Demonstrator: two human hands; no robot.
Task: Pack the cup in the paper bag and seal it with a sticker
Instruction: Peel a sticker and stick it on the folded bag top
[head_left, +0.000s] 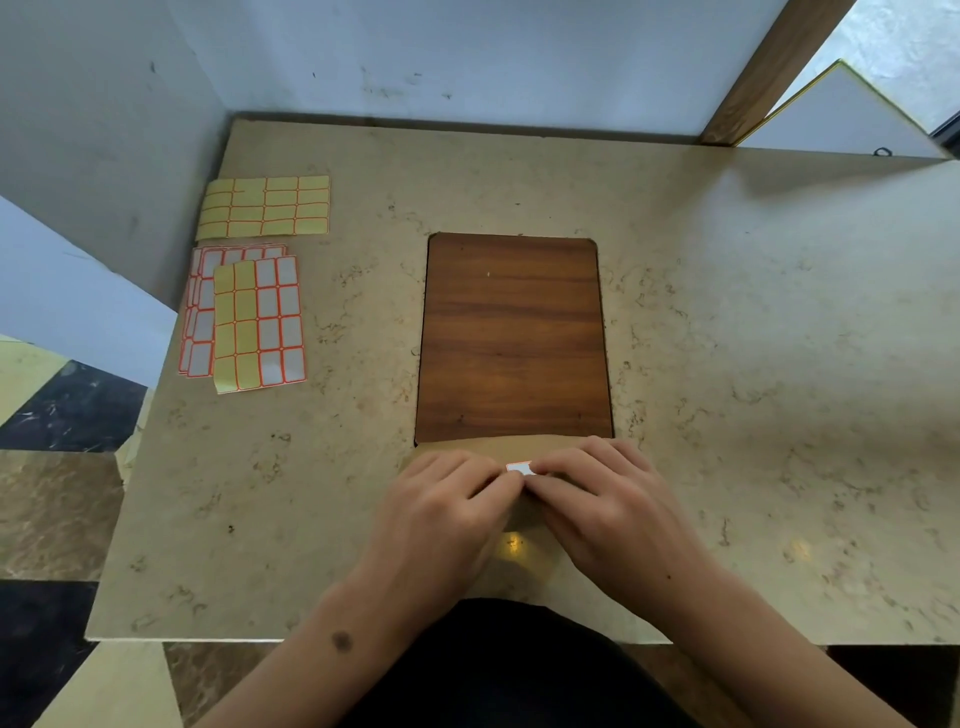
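A flat brown paper bag (519, 561) lies at the table's near edge, mostly under my hands, its far edge overlapping the wooden board. A small white sticker with an orange border (521, 469) sits on the bag's folded top edge. My left hand (441, 514) and my right hand (613, 504) rest side by side on the bag, fingertips meeting at the sticker and pressing on it. The cup is not visible; whether it is inside the bag I cannot tell.
A dark wooden board (511, 338) lies in the middle of the beige marble table (753, 364). Sticker sheets lie at the left: a yellow emptied sheet (265, 207) and a stack of partly used sheets (249, 317). White walls stand behind and left.
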